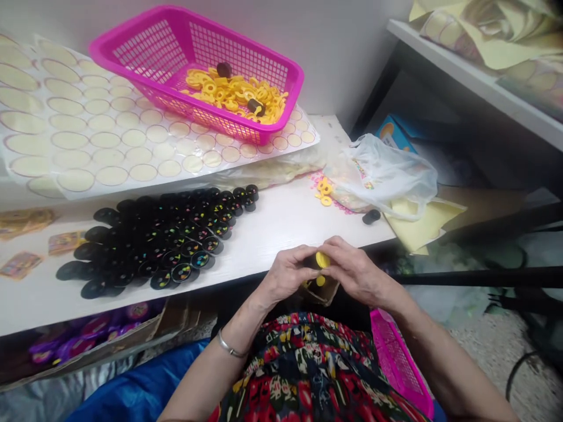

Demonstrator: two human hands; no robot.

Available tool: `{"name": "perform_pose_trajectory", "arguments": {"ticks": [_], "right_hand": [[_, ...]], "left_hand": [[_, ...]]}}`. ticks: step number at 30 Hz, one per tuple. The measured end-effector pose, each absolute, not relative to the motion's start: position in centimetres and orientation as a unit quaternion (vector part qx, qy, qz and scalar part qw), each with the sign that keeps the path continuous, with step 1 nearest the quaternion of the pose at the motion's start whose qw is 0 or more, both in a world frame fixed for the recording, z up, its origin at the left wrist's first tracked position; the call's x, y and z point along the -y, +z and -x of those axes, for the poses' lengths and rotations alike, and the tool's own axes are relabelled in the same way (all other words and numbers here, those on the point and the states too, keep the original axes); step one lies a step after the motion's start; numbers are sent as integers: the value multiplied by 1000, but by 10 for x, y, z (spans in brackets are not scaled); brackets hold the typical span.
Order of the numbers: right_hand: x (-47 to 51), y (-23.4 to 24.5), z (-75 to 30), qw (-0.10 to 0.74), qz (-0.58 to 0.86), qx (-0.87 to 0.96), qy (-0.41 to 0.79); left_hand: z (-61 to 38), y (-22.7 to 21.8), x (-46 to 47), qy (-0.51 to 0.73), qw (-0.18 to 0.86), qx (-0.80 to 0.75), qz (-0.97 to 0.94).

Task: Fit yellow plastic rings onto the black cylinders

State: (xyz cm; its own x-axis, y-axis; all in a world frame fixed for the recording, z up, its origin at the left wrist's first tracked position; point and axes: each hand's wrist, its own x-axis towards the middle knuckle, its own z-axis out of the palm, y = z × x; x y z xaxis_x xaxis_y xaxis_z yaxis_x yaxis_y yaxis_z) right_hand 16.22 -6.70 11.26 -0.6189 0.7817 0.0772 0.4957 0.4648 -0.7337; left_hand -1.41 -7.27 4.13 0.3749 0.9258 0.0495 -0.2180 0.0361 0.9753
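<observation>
**Both hands closed on one yellow piece**

The left hand (288, 272) and the right hand (356, 272) met just in front of the table (285, 217) edge, above the person's lap. Together their fingertips pinched a small yellow piece (322, 259) between them. Directly under the hands was a small brown box (323, 290) with another yellow part in it. On the table, to the left, lay a dense group of black caps (167, 240). Farther back stood a pink basket (132, 53) holding many yellow rings (237, 94), placed on a sheet of round stickers (88, 135). A plastic bag (387, 176) lay at the right end of the table.
</observation>
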Motion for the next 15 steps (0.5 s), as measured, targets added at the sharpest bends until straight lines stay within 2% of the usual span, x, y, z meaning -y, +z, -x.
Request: {"name": "perform_pose_trajectory", "arguments": {"ticks": [4, 7, 10, 15], "right_hand": [[65, 112, -152, 183, 479, 790, 336], [61, 109, -145, 131, 561, 742, 343], [58, 111, -145, 104, 572, 739, 340], [57, 126, -155, 176, 389, 835, 347]], "left_hand": [[12, 39, 75, 499, 483, -373, -615], [9, 38, 75, 536, 378, -380, -652], [9, 42, 73, 516, 450, -378, -623], [18, 54, 71, 446, 663, -319, -510]]}}
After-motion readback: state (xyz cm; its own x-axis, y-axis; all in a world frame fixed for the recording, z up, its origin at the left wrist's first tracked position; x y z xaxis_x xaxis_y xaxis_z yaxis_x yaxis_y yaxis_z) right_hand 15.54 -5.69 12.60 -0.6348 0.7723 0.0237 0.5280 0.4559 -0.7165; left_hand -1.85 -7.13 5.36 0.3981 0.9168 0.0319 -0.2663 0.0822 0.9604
